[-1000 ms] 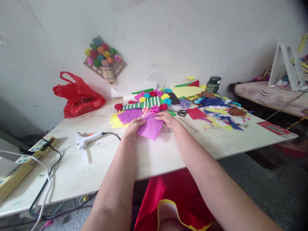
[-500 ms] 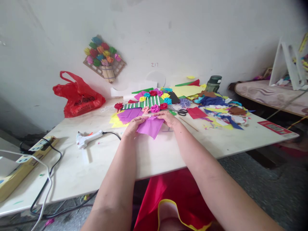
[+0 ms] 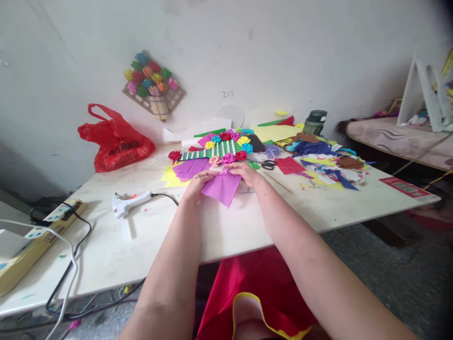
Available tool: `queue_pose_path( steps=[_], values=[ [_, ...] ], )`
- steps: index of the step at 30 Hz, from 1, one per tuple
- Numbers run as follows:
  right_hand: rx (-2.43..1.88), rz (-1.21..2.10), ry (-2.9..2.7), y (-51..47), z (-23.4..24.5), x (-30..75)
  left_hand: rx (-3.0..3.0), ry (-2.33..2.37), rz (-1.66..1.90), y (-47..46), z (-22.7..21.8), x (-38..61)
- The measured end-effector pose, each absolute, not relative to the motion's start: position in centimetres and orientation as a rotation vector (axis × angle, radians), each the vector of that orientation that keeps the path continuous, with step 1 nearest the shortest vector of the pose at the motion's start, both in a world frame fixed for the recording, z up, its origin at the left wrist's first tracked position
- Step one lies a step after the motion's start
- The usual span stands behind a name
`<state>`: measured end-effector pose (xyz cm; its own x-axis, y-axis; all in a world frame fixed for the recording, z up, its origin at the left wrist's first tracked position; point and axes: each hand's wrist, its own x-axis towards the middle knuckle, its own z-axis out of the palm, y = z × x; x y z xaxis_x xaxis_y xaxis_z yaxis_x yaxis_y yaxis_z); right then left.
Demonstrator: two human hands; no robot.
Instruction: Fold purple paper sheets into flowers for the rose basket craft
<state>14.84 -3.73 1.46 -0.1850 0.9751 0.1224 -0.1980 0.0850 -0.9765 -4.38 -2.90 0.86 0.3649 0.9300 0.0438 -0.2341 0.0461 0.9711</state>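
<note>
A purple sheet of crepe paper (image 3: pixel 222 189) hangs between my two hands, gathered along its upper edge. My left hand (image 3: pixel 198 184) pinches its upper left side. At the upper right my right hand (image 3: pixel 247 174) has its fingers closed on the same sheet. Just beyond the hands lies a green and white striped craft piece (image 3: pixel 221 150), trimmed with red, pink, yellow and blue paper roses. More purple paper (image 3: pixel 191 169) rests on yellow sheets to the left of it. Black-handled scissors (image 3: pixel 268 165) and a thin wooden stick (image 3: pixel 278 182) lie to the right of my right hand.
A white glue gun (image 3: pixel 129 204) with its cord lies on the left, near a power strip (image 3: pixel 42 241). A red plastic bag (image 3: pixel 116 141) stands at the back left. Colourful paper scraps (image 3: pixel 318 151) and a green bottle (image 3: pixel 314 123) occupy the right rear.
The purple paper's lower corner has shifted slightly right and down. Both hands stay in nearly the same place, still holding it.
</note>
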Motion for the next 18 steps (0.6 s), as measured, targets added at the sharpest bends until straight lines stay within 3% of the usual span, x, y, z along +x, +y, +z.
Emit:
queue_pose_path(
  steps=[18],
  values=[
    [-0.905, 1.238, -1.338, -3.53, 1.23, 14.8, 1.221, 0.779, 1.067, -2.82, 0.79, -4.52]
  ],
)
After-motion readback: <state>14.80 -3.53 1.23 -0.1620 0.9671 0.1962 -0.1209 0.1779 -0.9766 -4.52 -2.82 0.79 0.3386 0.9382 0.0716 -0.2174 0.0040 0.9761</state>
